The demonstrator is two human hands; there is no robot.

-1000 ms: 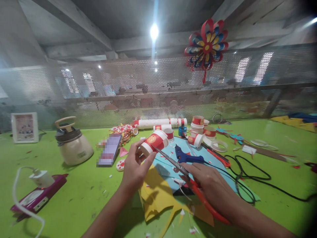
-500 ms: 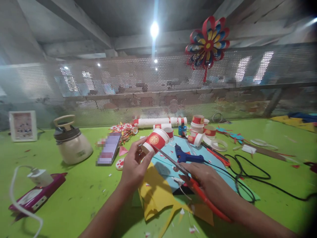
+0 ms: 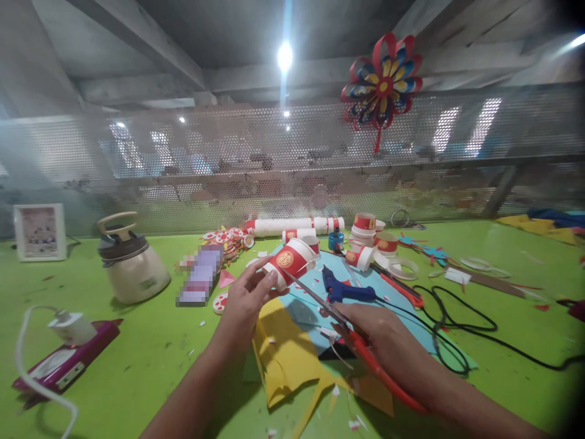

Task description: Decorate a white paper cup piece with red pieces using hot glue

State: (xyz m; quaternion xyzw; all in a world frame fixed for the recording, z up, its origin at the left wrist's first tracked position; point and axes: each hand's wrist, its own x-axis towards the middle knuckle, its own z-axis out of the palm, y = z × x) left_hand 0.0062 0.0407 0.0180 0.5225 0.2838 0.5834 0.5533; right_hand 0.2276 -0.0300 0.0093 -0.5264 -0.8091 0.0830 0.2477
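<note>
My left hand (image 3: 247, 299) holds a red and white paper cup (image 3: 291, 260), tilted, with a gold emblem on its side. In my right hand (image 3: 381, 332) are scissors with red handles (image 3: 377, 369), their blades pointing up and left to the cup's side. A blue glue gun (image 3: 350, 289) lies just beyond the right hand on light blue sheets (image 3: 306, 314). Yellow paper (image 3: 287, 353) lies below the cup. More cups (image 3: 364, 227) are stacked behind, and white paper scraps are scattered around.
A kettle-like jug (image 3: 132, 268), a phone (image 3: 201, 274) and a purple power strip (image 3: 75, 360) stand or lie at the left. A black cable (image 3: 516, 347) loops at the right. A mesh panel (image 3: 228, 177) rises behind, with a paper flower (image 3: 384, 85) in front.
The cup has turned slightly in my left hand, so more of its rim side shows at the right. My right hand and the scissors have barely moved.
</note>
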